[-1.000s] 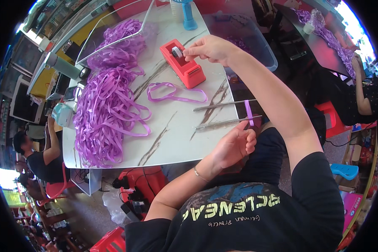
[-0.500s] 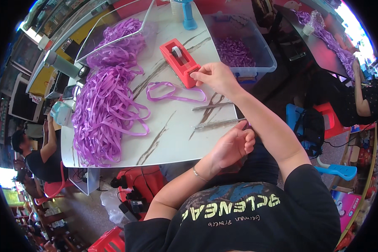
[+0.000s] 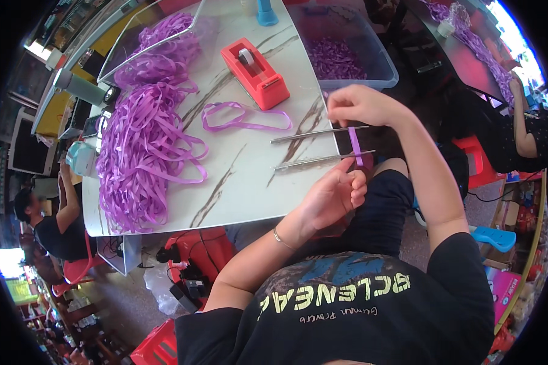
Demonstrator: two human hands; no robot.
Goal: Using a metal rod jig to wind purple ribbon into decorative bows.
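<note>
Two thin metal rods [image 3: 310,163] stick out side by side from the table's right edge. A purple ribbon [image 3: 355,145] spans both rods beyond that edge. My left hand [image 3: 338,193] is closed at the nearer rod, thumb and forefinger pinching the ribbon's lower part. Just above the farther rod, my right hand [image 3: 365,106] has its fingertips pressed together; whatever they hold is too small to make out. A red tape dispenser [image 3: 265,85] with a clear roll stands on the table. A loose loop of purple ribbon [image 3: 249,126] lies between it and the rods.
A large heap of purple ribbons [image 3: 140,158] covers the table's left side, by a clear-walled box [image 3: 149,45]. Right of the table, a clear plastic bin [image 3: 386,82] holds purple pieces. A green bottle [image 3: 82,88] lies at left. People sit at both sides.
My right hand has left the tape dispenser and come nearer, over the rods. The ribbon across the rods now shows plainly. The view has shifted slightly.
</note>
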